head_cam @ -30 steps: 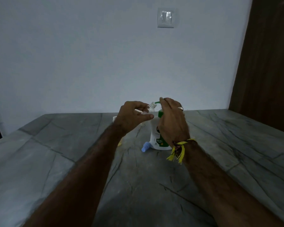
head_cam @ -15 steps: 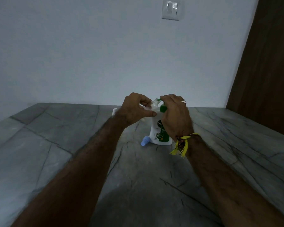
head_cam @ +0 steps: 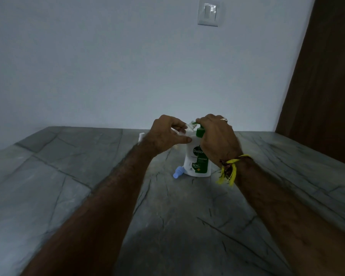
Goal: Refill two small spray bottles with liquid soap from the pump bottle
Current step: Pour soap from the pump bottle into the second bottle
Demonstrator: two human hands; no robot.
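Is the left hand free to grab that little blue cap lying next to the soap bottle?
Probably not yet. The left hand is holding a small spray bottle at the pump. The blue cap lies uncovered on the table, so the path looks open once that hand lets go.

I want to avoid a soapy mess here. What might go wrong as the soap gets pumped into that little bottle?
1. The small spray bottle is held tilted in the left hand at the green pump; if its narrow neck slips off the nozzle, soap may run onto the stone counter.
2. The right hand pressing down could tip the pump bottle.
3. The loose blue cap lies beside the base and may get knocked away.
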